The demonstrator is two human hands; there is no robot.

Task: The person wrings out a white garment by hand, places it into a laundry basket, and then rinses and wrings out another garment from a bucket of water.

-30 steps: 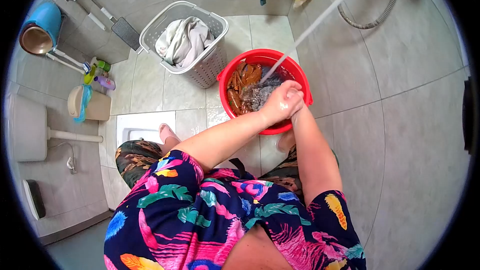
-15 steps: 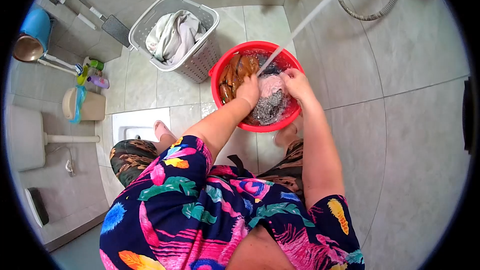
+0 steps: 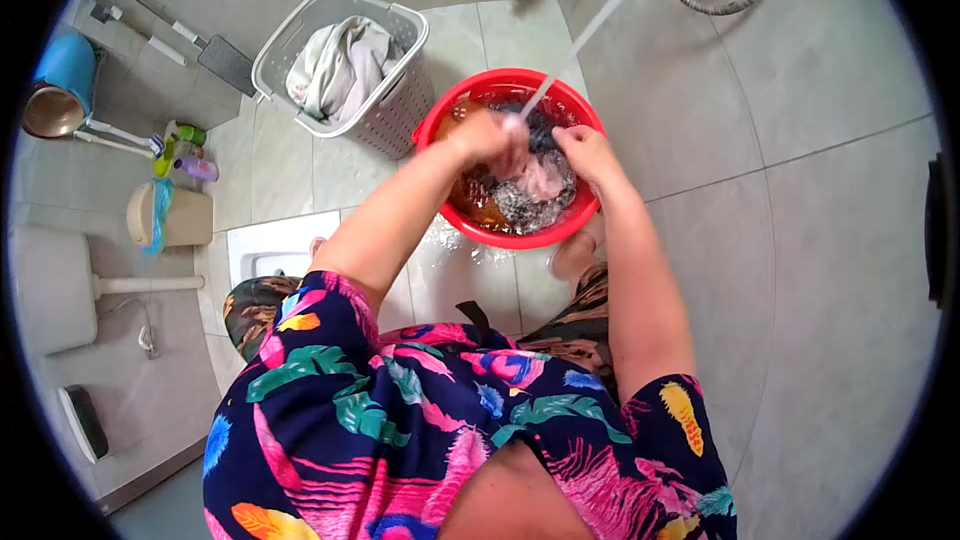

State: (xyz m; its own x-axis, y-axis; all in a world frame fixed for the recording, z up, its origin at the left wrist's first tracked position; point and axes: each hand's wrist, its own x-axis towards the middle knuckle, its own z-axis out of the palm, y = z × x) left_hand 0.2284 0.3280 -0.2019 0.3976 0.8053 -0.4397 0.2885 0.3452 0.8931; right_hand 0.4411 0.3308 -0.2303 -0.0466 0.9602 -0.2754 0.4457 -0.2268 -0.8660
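I see wet, crumpled pink cloth in round red plastic tub; left hand clenched on it. Right hand over tub's right side, can't tell grip. Whitish water stream crosses tub's far rim; grey perforated basket left of tub.

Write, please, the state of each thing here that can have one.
Left hand: at the pink cloth, grip blurred
Right hand: fingers bent, holding unclear
Pink cloth: wet, bunched
Red basin: upright, with water inside
Water stream: running into the basin
Laundry basket: uncovered, holding crumpled light cloth
Floor tiles: wet beside the basin
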